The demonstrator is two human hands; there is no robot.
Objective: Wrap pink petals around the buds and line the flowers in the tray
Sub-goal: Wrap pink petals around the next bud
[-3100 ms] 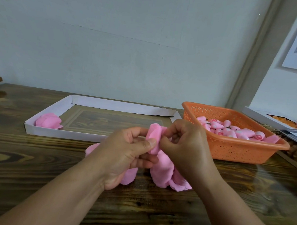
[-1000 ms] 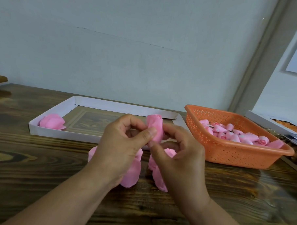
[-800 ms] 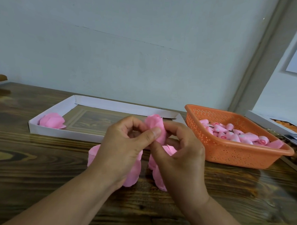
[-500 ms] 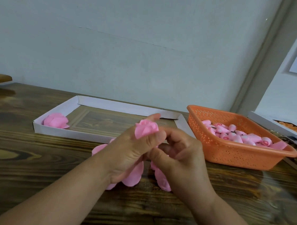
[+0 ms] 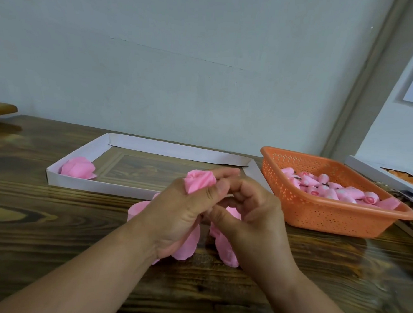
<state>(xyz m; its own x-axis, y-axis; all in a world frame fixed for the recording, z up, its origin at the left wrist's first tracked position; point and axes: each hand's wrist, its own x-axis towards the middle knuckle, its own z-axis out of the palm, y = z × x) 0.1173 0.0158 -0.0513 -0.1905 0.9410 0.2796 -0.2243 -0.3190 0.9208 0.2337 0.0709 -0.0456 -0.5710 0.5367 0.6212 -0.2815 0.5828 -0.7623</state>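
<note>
My left hand [image 5: 181, 212] grips a wrapped pink flower [image 5: 199, 183], its head poking up between thumb and fingers. My right hand [image 5: 252, 220] sits just to its right with fingers curled at the flower's base; what it pinches is hidden. Loose pink petals [image 5: 187, 245] lie on the table under both hands. A white cardboard tray [image 5: 177, 150] lies behind, with one finished pink flower [image 5: 78, 167] in its near left corner. An orange basket [image 5: 335, 218] at the right holds several pink buds [image 5: 322, 185].
The dark wooden table [image 5: 43, 232] runs up to a pale wall. At the far right edge lies a white box [image 5: 375, 168] with orange contents and some papers. A wooden object [image 5: 1, 107] juts in at the far left.
The flower went from being held upright between both hands to lying tilted in my left hand, its head turned toward me. My right hand dropped lower, to the flower's base.
</note>
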